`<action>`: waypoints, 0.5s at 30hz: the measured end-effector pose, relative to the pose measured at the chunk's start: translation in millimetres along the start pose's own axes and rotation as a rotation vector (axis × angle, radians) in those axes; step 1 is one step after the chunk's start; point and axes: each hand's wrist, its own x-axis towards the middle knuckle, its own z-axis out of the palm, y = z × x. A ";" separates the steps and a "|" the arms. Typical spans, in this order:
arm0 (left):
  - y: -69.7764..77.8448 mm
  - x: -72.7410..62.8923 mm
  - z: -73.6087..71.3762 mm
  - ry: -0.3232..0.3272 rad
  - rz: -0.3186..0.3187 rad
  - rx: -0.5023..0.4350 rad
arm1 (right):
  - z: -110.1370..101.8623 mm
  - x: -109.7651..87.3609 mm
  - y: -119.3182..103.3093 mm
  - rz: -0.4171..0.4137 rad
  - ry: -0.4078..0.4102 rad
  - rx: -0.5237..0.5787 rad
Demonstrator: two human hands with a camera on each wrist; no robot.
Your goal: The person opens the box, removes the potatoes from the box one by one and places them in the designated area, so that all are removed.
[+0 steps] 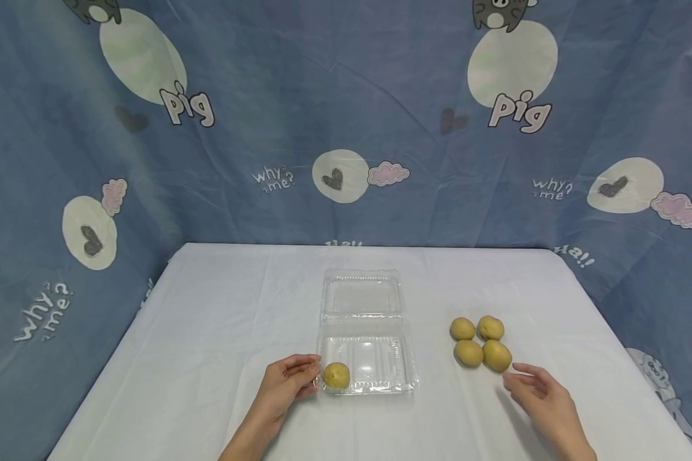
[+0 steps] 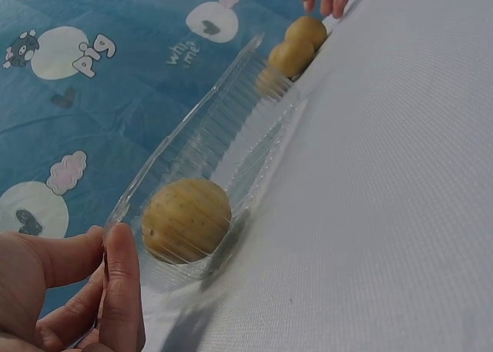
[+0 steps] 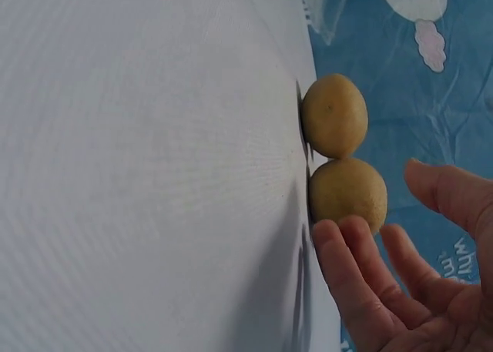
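A clear plastic clamshell box (image 1: 377, 358) lies with its lid (image 1: 362, 294) folded back behind it. One yellow-brown potato (image 1: 337, 376) sits in the box's front left corner. My left hand (image 1: 288, 384) pinches the box's left rim between thumb and fingers, as the left wrist view shows up close. To the right of the box, several more potatoes (image 1: 469, 353) are bunched together on the table. Beside the front right potato (image 1: 497, 356) is my right hand (image 1: 544, 400). Its fingers are extended and its thumb is spread apart; it grips nothing.
A white cloth covers the table (image 1: 207, 333). Behind and at both sides hangs a blue printed curtain (image 1: 225, 205), meeting the table's far edge. A stretch of white cloth lies between the box and the bunched potatoes.
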 end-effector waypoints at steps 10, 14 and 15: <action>1.8 -0.3 0.6 0.002 -0.007 0.005 | 9.7 -7.7 -9.0 -0.094 -0.033 0.038; 1.8 -0.3 0.5 -0.001 -0.009 0.006 | 13.8 -9.5 -9.3 -0.185 -0.034 0.043; 1.8 -0.2 0.4 -0.001 -0.009 0.007 | 15.1 -10.0 -9.6 -0.217 -0.032 0.046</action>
